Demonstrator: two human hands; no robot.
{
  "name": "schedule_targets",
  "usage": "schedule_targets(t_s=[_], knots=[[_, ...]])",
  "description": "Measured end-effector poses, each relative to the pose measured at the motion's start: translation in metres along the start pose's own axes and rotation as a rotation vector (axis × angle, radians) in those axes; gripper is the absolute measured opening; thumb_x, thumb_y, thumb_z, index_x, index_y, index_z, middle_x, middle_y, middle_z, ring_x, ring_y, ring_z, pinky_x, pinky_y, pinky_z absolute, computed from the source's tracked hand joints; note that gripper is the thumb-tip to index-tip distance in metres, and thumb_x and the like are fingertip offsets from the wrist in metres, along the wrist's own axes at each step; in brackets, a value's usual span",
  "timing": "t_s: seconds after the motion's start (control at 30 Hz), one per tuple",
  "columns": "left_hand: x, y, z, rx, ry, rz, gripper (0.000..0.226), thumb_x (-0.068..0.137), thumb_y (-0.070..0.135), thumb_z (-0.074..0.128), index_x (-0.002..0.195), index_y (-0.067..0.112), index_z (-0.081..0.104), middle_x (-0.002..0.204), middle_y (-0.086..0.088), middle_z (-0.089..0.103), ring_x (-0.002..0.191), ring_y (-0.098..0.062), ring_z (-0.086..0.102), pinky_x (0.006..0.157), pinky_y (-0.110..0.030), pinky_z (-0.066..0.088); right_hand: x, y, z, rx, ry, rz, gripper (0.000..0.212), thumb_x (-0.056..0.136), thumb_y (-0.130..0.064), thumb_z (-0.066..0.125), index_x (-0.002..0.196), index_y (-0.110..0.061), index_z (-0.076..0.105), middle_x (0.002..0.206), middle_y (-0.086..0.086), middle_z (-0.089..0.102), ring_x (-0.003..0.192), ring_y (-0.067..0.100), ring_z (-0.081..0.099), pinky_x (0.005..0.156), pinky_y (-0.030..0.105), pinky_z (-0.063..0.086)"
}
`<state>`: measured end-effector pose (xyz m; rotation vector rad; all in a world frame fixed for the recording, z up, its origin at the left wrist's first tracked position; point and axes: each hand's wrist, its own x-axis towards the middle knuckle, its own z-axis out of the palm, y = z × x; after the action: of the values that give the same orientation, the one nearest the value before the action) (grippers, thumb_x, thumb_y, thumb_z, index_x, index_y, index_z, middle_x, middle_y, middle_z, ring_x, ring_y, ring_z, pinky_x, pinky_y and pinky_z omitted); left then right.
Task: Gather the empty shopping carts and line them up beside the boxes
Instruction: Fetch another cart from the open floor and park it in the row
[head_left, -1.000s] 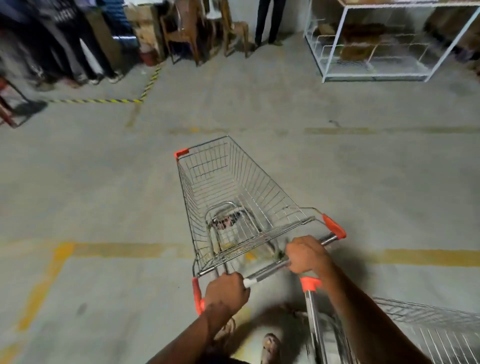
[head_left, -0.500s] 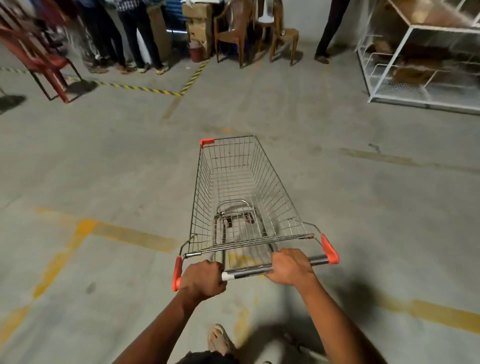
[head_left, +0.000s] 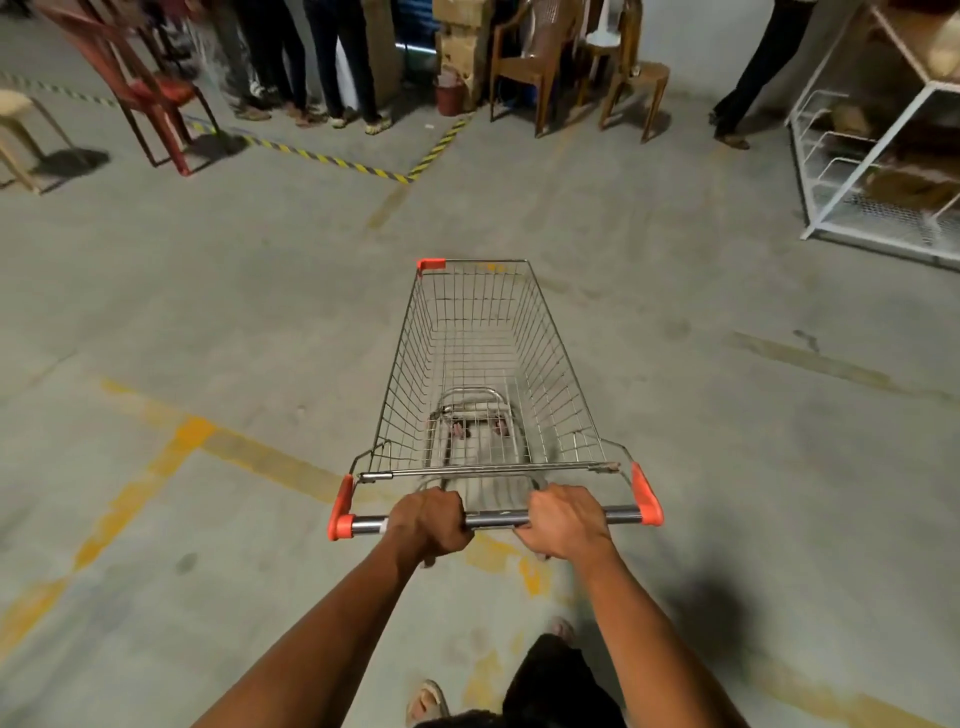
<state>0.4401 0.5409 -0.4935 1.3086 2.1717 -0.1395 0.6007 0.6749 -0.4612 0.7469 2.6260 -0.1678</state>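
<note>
A wire shopping cart (head_left: 483, 374) stands on the grey concrete floor (head_left: 208, 322) directly at 12 o'clock from the person, its basket holding nothing, the folded child-seat flap lying against the near end. The left hand (head_left: 428, 522) is curled round the metal handle bar (head_left: 496, 518) left of its middle, and the right hand (head_left: 563, 519) is curled round it right of the middle; both forearms reach forward, with knuckles up. A sandalled foot (head_left: 428, 701) shows at the bottom edge. Worn yellow floor lines (head_left: 176, 447) cross at 9 o'clock and run under the cart's near end. Farther off, black-and-yellow hazard tape (head_left: 332, 161) lies on the floor at 11 o'clock, with a red metal chair (head_left: 140, 78) beside it and the legs of several standing people (head_left: 311, 57) behind it. Stacked cardboard boxes (head_left: 460, 47) stand at 12 o'clock, with brown plastic chairs (head_left: 530, 57) just beside them. A white wire rack (head_left: 878, 156) stands at 2 o'clock. Open floor lies between the cart's front and the boxes.
</note>
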Motion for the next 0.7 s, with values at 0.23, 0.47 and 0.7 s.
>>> schedule_targets(t_s=[0.23, 0.47, 0.7], knots=[[0.052, 0.013, -0.026, -0.129, -0.002, -0.059, 0.036, 0.079, 0.053, 0.051, 0.084, 0.022, 0.068, 0.079, -0.002, 0.074, 0.075, -0.02, 0.07, 0.077, -0.037, 0.06, 0.074, 0.054, -0.023, -0.063, 0.026, -0.121, 0.038, 0.086, -0.051, 0.06, 0.088, -0.017, 0.075, 0.096, 0.007, 0.073, 0.088, 0.027, 0.07, 0.08, 0.036, 0.056], [0.116, 0.023, -0.061, -0.251, -0.029, -0.169, 0.048, 0.075, 0.057, 0.048, 0.085, 0.02, 0.077, 0.08, 0.001, 0.074, 0.076, -0.018, 0.069, 0.079, -0.038, 0.059, 0.161, 0.105, -0.057, -0.131, 0.061, -0.328, 0.043, 0.088, -0.057, 0.059, 0.097, -0.017, 0.073, 0.097, 0.008, 0.073, 0.099, 0.03, 0.067, 0.082, 0.038, 0.052], [0.164, 0.034, -0.107, -0.373, -0.025, -0.331, 0.028, 0.087, 0.042, 0.057, 0.083, 0.017, 0.068, 0.081, -0.009, 0.072, 0.075, -0.023, 0.069, 0.074, -0.035, 0.058, 0.249, 0.13, -0.099, -0.203, 0.059, -0.529, 0.046, 0.086, -0.062, 0.061, 0.102, -0.019, 0.068, 0.099, 0.007, 0.072, 0.091, 0.028, 0.067, 0.078, 0.038, 0.051]])
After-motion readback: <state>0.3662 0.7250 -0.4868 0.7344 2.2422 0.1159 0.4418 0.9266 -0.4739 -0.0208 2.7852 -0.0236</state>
